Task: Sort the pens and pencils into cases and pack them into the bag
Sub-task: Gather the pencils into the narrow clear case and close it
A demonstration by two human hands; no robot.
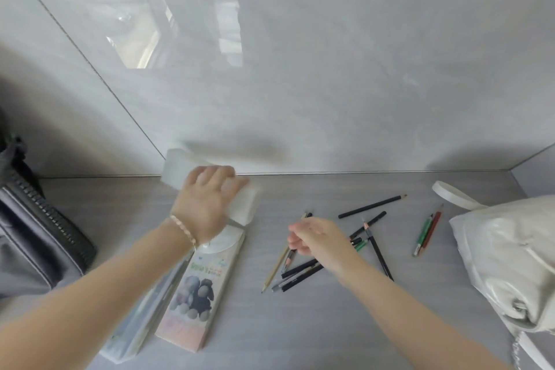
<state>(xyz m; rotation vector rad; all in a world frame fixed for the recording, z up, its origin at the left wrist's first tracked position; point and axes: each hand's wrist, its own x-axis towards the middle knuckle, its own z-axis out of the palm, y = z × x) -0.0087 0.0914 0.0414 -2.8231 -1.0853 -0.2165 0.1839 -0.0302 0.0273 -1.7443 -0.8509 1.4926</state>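
My left hand [207, 204] grips a white translucent case [244, 204], lifted and blurred above the table's back edge. Below it lies a flat pencil box [198, 288] printed with cartoon figures, and a clear case [141, 318] lies beside it on the left. My right hand [315, 237] hovers with loosely curled fingers over a scattered pile of black pens and pencils [303, 270]. A beige pencil [276, 267] lies at the pile's left. One black pencil [372, 206] lies further back. A green and a red pencil [426, 234] lie near the white bag [510, 264] at the right.
A grey bag with a black zip [45, 234] stands at the left edge. A glossy grey wall [300, 69] rises right behind the table. The white bag's strap [453, 195] loops onto the table at the back right.
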